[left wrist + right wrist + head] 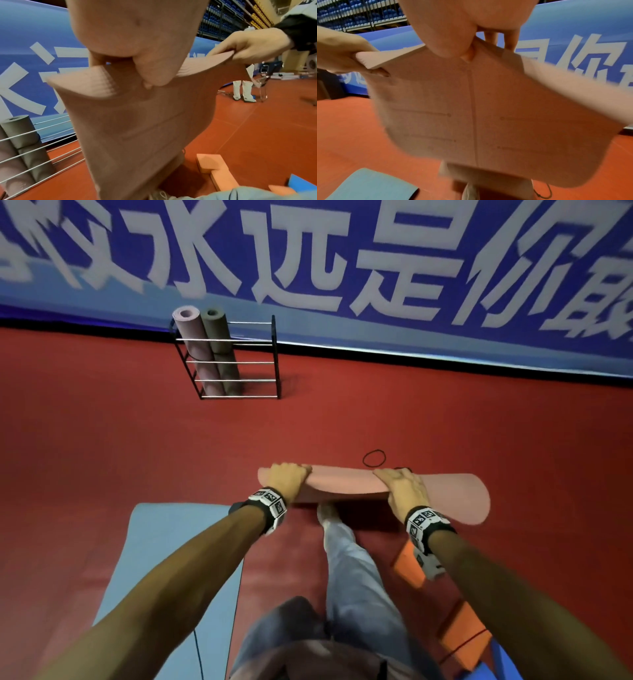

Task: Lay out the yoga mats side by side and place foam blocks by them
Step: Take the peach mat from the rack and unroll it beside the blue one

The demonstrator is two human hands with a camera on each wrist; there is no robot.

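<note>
I hold a pink yoga mat [346, 482] up by its top edge, and it hangs down toward the red floor. My left hand [287, 478] grips the edge near its left end, my right hand [402, 487] near the middle. The wrist views show the mat [137, 128] [488, 115] hanging unrolled with printed lines, thumbs pinching it. A light blue mat [164, 559] lies flat on the floor at my left. Orange foam blocks [406, 563] [211, 163] lie on the floor at my right.
A black wire rack [236, 361] by the blue banner wall holds a pink roll [195, 344] and a grey roll [219, 344]. A black elastic loop [374, 458] lies on the floor beyond the mat. A blue block [298, 182] lies near my right foot. A person's legs [243, 89] stand far right.
</note>
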